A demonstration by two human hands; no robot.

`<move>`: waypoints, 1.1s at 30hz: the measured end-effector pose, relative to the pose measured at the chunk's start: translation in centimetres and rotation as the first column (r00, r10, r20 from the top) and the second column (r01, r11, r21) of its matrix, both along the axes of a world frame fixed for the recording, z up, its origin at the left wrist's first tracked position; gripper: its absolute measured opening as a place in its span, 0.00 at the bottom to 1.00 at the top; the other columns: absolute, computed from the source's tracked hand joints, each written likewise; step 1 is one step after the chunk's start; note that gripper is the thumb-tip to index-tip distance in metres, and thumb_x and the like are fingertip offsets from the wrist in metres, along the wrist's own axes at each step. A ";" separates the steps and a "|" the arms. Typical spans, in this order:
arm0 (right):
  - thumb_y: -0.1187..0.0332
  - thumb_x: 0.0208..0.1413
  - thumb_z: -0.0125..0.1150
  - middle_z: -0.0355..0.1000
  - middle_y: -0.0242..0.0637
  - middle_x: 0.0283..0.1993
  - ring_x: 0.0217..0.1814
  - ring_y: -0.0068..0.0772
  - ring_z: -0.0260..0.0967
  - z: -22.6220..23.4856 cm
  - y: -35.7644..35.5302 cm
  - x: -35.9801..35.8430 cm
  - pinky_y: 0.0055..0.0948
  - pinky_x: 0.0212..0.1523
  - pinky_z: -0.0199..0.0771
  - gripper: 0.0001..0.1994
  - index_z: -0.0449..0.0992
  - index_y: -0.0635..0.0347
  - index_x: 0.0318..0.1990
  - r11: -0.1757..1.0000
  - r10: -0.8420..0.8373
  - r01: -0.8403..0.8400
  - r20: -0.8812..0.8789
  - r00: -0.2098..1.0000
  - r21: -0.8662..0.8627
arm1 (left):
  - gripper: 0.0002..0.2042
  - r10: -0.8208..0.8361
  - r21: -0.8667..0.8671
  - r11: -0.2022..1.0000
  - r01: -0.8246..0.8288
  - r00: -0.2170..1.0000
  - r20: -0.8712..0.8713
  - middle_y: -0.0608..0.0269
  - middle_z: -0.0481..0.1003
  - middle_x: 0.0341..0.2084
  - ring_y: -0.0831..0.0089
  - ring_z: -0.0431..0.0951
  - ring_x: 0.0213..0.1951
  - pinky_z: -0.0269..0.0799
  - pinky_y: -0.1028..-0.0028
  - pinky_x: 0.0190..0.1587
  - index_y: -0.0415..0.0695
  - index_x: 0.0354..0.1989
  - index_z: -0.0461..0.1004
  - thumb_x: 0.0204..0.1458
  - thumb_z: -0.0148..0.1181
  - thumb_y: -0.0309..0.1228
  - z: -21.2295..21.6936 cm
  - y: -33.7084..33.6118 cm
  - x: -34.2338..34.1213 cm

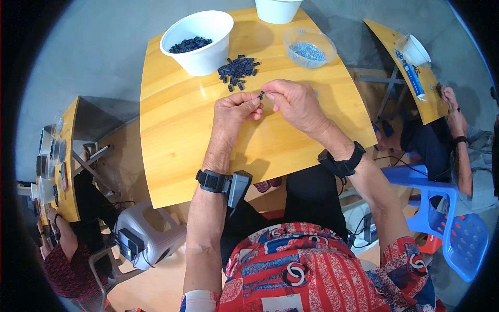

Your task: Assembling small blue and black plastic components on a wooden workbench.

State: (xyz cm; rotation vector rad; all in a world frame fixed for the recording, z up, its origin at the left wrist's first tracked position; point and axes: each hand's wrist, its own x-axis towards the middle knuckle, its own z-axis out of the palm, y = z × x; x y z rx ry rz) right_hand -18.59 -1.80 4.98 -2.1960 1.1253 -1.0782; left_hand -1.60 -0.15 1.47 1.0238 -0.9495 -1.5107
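Over the middle of the wooden table [182, 140], my left hand [236, 109] pinches a small black plastic part [261, 95] between thumb and forefinger. My right hand [295, 103] meets it from the other side, its thumb and fingertips closed at the same part; whether they grip a second tiny piece is too small to tell. Just beyond my hands lies a loose pile of small black parts [238, 69]. A white bowl [221, 47] behind the pile holds many more of them. At the back right, a clear plastic tub [328, 58] contains small shiny silvery pieces [307, 51].
Another white tub [278, 11] stands at the table's far edge. Co-workers sit at tables on either side, one with a hand [451, 98] at the right-hand table [434, 106]. A blue plastic chair [434, 195] is at my right, a pale stool [150, 234] at my left.
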 end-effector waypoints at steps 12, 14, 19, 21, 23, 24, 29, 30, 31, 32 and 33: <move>0.72 0.49 0.55 0.70 0.46 0.24 0.27 0.48 0.71 -0.7 0.5 1.0 0.40 0.28 0.70 0.05 0.72 0.63 0.27 0.995 -0.004 -0.003 -0.064 0.998 -0.104 | 0.05 -0.006 -0.011 1.000 0.005 0.998 -0.060 0.56 0.77 0.26 0.74 0.75 0.25 0.74 0.78 0.30 0.31 0.35 0.76 0.52 0.56 0.19 -0.6 0.1 0.0; 0.72 0.49 0.55 0.70 0.46 0.24 0.27 0.49 0.71 -0.8 0.5 1.2 0.41 0.27 0.70 0.05 0.71 0.64 0.26 0.993 -0.022 0.012 -0.079 0.997 -0.117 | 0.05 0.004 -0.007 1.000 -0.004 0.998 -0.060 0.56 0.77 0.26 0.74 0.76 0.25 0.74 0.79 0.30 0.31 0.35 0.76 0.52 0.56 0.19 -0.5 0.1 -0.1; 0.77 0.51 0.52 0.71 0.46 0.25 0.23 0.39 0.72 -1.6 1.3 1.6 0.35 0.26 0.71 0.04 0.73 0.69 0.32 0.971 -0.124 0.078 -0.196 0.973 -0.226 | 0.03 0.025 -0.013 1.000 -0.026 0.999 -0.037 0.58 0.76 0.23 0.76 0.75 0.22 0.73 0.79 0.28 0.32 0.30 0.76 0.50 0.56 0.19 -0.7 0.1 -0.2; 0.77 0.50 0.52 0.71 0.49 0.27 0.26 0.39 0.73 -1.8 1.3 1.7 0.35 0.28 0.71 0.06 0.73 0.69 0.34 0.982 -0.115 0.081 -0.199 0.973 -0.170 | 0.03 0.041 0.000 0.999 -0.041 0.999 -0.029 0.58 0.76 0.23 0.76 0.75 0.22 0.73 0.80 0.28 0.32 0.30 0.76 0.51 0.56 0.19 -0.6 0.1 -0.3; 0.76 0.51 0.52 0.72 0.46 0.28 0.26 0.36 0.73 -1.7 1.2 1.7 0.32 0.28 0.71 0.07 0.73 0.68 0.36 0.994 -0.093 0.083 -0.140 0.986 -0.077 | 0.03 0.058 0.008 0.998 -0.058 0.998 -0.019 0.59 0.77 0.23 0.77 0.75 0.22 0.73 0.80 0.28 0.32 0.30 0.77 0.51 0.57 0.19 -0.4 0.1 -0.2; 0.75 0.52 0.53 0.73 0.44 0.29 0.27 0.32 0.73 -1.7 1.1 1.7 0.29 0.27 0.71 0.07 0.73 0.68 0.37 0.997 -0.076 0.078 -0.081 0.994 0.021 | 0.04 0.048 0.004 0.999 -0.048 0.999 -0.011 0.60 0.77 0.23 0.77 0.75 0.22 0.73 0.81 0.28 0.33 0.31 0.77 0.51 0.57 0.20 -0.4 0.1 -0.3; 0.69 0.57 0.55 0.74 0.34 0.29 0.24 0.19 0.71 -1.0 0.5 0.1 0.18 0.24 0.70 0.08 0.75 0.66 0.38 0.810 -0.166 -0.082 0.361 0.918 0.581 | 0.05 -0.039 -0.035 0.999 0.039 0.999 -0.003 0.59 0.77 0.26 0.77 0.75 0.25 0.73 0.80 0.31 0.33 0.35 0.76 0.52 0.57 0.21 -0.3 0.1 -0.3; 0.68 0.57 0.55 0.74 0.32 0.28 0.23 0.16 0.70 -0.8 0.5 0.0 0.16 0.23 0.70 0.09 0.75 0.66 0.36 0.799 -0.200 -0.091 0.406 0.892 0.594 | 0.05 -0.040 -0.037 0.998 0.041 0.999 0.019 0.60 0.77 0.25 0.78 0.75 0.25 0.73 0.81 0.31 0.34 0.34 0.77 0.51 0.57 0.21 -0.5 0.1 -0.2; 0.68 0.57 0.55 0.74 0.32 0.28 0.23 0.16 0.70 -0.8 0.4 -0.1 0.16 0.23 0.70 0.09 0.75 0.66 0.36 0.800 -0.201 -0.090 0.406 0.891 0.594 | 0.04 -0.040 -0.043 0.998 0.042 0.998 0.042 0.62 0.77 0.24 0.79 0.75 0.25 0.73 0.82 0.31 0.34 0.34 0.77 0.51 0.58 0.21 -0.6 0.1 -0.1; 0.67 0.57 0.55 0.74 0.32 0.27 0.23 0.17 0.70 -0.9 0.3 -0.1 0.16 0.22 0.70 0.09 0.75 0.66 0.35 0.793 -0.186 -0.106 0.403 0.896 0.599 | 0.04 -0.042 -0.044 0.998 0.044 0.998 0.042 0.62 0.77 0.24 0.79 0.75 0.25 0.73 0.82 0.31 0.34 0.34 0.77 0.51 0.58 0.21 -0.7 0.1 -0.2; 0.67 0.57 0.55 0.74 0.32 0.27 0.22 0.18 0.70 -1.1 0.2 -0.2 0.16 0.21 0.69 0.09 0.75 0.66 0.35 0.786 -0.170 -0.121 0.400 0.900 0.606 | 0.04 -0.052 -0.049 0.997 0.054 0.998 0.042 0.62 0.77 0.24 0.79 0.75 0.25 0.73 0.82 0.31 0.35 0.34 0.77 0.51 0.58 0.21 -0.8 0.0 -0.2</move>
